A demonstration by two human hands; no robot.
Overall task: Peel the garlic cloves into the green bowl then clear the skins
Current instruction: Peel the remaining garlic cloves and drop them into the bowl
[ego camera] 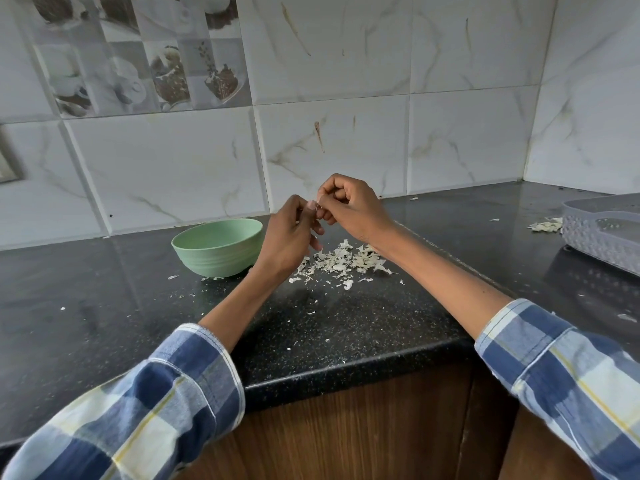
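**Both hands work a garlic clove above the skins**

Where the black speckled counter [104, 299] meets the marble-tiled wall, the green bowl [217, 247] stands left of centre, upright, its inside hidden from this angle. Just right of it, the left hand [289, 237] is raised above the counter with its fingers curled, and the right hand [349, 206] meets it fingertip to fingertip. Between them they pinch something small and pale, probably a garlic clove [316, 204], though it is almost wholly covered by the fingers. Below and slightly right of the hands, a loose heap of papery skins [343, 261] lies on the counter near the bowl, with stray flakes scattered toward the near edge. Both forearms wear rolled blue plaid sleeves [568, 375]. At the far right, a grey textured basket [602, 237] sits with another small clump of skins just beside it.
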